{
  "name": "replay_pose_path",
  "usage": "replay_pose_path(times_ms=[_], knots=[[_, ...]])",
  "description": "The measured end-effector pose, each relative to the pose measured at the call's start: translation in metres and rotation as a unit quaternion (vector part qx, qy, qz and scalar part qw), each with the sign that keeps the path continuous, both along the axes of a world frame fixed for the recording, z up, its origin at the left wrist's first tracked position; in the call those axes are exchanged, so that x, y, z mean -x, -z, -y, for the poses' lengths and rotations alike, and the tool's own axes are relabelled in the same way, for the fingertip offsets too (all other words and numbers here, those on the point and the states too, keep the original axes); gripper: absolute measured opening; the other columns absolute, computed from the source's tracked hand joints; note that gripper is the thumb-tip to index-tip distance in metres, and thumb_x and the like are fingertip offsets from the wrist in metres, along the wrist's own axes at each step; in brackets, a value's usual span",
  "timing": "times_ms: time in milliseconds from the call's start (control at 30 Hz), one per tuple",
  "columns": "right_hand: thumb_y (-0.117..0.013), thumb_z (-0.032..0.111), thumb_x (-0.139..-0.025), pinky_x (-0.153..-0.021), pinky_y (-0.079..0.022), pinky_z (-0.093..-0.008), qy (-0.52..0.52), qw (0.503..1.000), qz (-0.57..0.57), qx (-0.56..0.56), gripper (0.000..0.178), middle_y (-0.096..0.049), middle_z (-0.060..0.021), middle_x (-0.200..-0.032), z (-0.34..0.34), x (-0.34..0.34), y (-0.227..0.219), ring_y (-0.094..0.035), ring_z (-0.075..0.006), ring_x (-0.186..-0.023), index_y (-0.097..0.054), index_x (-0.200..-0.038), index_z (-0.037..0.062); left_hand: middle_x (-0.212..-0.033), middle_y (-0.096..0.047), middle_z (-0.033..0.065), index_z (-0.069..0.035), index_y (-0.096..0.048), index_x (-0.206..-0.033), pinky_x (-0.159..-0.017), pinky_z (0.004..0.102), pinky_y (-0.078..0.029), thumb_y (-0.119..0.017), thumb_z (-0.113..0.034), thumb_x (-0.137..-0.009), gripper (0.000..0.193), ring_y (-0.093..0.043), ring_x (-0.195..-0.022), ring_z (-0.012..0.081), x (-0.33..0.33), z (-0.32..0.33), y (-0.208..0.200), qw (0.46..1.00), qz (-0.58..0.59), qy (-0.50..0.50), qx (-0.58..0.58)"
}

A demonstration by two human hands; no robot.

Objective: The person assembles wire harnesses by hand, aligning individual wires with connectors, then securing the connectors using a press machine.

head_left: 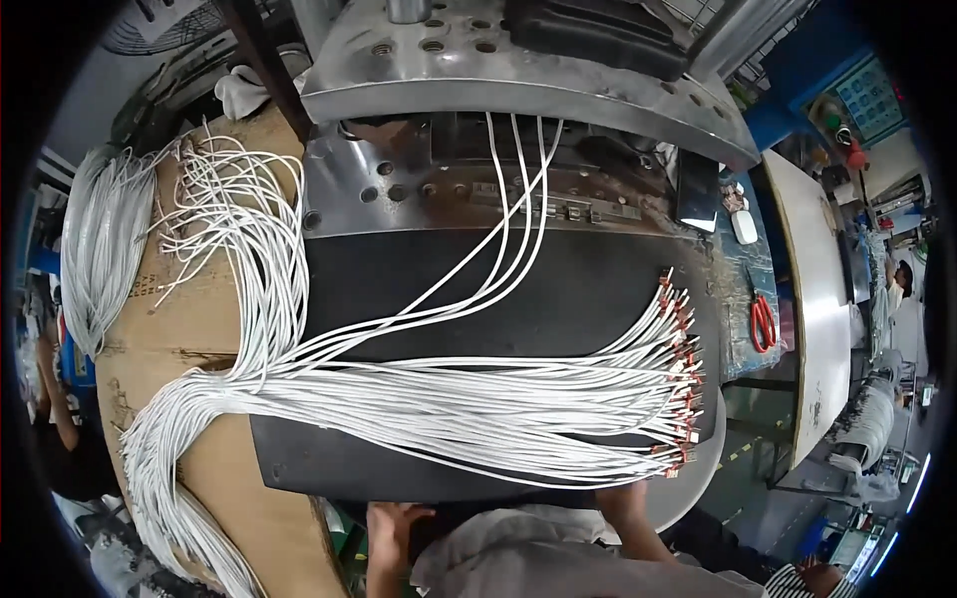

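Note:
A thick bundle of white cables [478,399] lies across a black work surface [399,269]. Its ends, fitted with small red and pale pieces [686,399], fan out at the right side. Several separate white cables [518,219] rise from the bundle and run under the metal press [528,85]. At the front edge of the black surface is my left hand [394,520], its thumb pointing right and its other fingers mostly hidden. My right hand [622,500] is at the same edge, just below the cable ends. Its fingers are out of sight, so any hold is unclear.
Cardboard [229,458] supports more white cables at the left, beside a coiled bundle [105,244]. Red-handled scissors [763,324] and a white device [744,226] lie on the right side table. Beyond stands a white panel [812,309]. Another person's arm [58,394] shows far left.

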State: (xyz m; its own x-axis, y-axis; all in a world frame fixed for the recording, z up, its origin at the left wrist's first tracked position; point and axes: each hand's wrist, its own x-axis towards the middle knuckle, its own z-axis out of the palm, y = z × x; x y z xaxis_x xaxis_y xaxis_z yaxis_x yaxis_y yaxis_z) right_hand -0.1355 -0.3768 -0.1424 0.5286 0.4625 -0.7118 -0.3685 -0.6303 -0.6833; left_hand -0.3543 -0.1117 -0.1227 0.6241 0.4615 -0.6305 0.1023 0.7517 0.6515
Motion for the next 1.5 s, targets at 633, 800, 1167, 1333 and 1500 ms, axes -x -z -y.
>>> replay_pose_path(times_ms=[633, 800, 1167, 1333, 1500], knots=[[-0.042, 0.048, -0.101, -0.114, -0.032, -0.0453, 0.306, 0.799, -0.240, -0.458, 0.069, -0.035, -0.0131, -0.154, 0.000, 0.008, 0.105, -0.037, -0.0291, -0.139, -0.028, -0.152, 0.0032, -0.127, -0.059, 0.0144, 0.007, -0.041, -0.139, -0.098, 0.0334, -0.047, -0.054, -0.015, -0.101, 0.045, -0.058, -0.113, 0.0210, -0.019, -0.023, 0.028, 0.977, -0.041, -0.091, -0.188], [-0.061, 0.022, -0.097, -0.100, -0.045, -0.0429, -0.187, 0.923, -0.164, -0.292, 0.044, -0.049, -0.0146, -0.141, -0.036, 0.024, -0.013, -0.049, -0.0324, -0.129, -0.052, -0.136, 0.0055, -0.104, -0.071, 0.0114, 0.000, -0.066, -0.114, -0.076, 0.0282, -0.055, -0.067, -0.025, -0.095, 0.032, -0.068, -0.086, 0.0165, -0.061, -0.054, -0.109, 0.856, -0.027, 0.503, -0.116], [-0.078, 0.053, -0.064, -0.113, -0.025, -0.0565, -0.519, 0.642, 0.564, -0.020, 0.099, -0.039, -0.0204, -0.152, -0.128, -0.135, -0.178, -0.037, -0.0343, -0.141, -0.044, -0.143, 0.0028, -0.105, -0.070, 0.0145, 0.000, -0.067, -0.111, -0.088, 0.0382, -0.055, -0.059, -0.006, -0.088, 0.024, -0.067, -0.103, 0.0319, -0.234, -0.171, -0.106, 0.396, 0.078, 0.315, -0.859], [-0.077, 0.042, -0.062, -0.114, -0.023, -0.0557, -0.455, 0.698, 0.552, 0.023, 0.094, -0.045, -0.0166, -0.148, -0.089, -0.172, -0.174, -0.038, -0.0339, -0.140, -0.046, -0.142, 0.0028, -0.109, -0.068, 0.0142, 0.000, -0.066, -0.109, -0.089, 0.0393, -0.054, -0.060, -0.012, -0.091, 0.023, -0.066, -0.104, 0.0319, -0.229, -0.198, -0.126, 0.367, -0.078, 0.324, -0.868], [-0.076, 0.045, -0.066, -0.113, -0.024, -0.0553, -0.407, 0.702, 0.585, -0.004, 0.089, -0.048, -0.0140, -0.145, -0.083, -0.177, -0.164, -0.043, -0.0313, -0.136, -0.049, -0.138, 0.0023, -0.089, -0.064, 0.0117, -0.001, -0.065, -0.100, -0.085, 0.0424, -0.052, -0.063, -0.017, -0.089, 0.019, -0.064, -0.092, 0.0332, -0.220, -0.137, -0.145, 0.518, 0.043, 0.413, -0.748]])
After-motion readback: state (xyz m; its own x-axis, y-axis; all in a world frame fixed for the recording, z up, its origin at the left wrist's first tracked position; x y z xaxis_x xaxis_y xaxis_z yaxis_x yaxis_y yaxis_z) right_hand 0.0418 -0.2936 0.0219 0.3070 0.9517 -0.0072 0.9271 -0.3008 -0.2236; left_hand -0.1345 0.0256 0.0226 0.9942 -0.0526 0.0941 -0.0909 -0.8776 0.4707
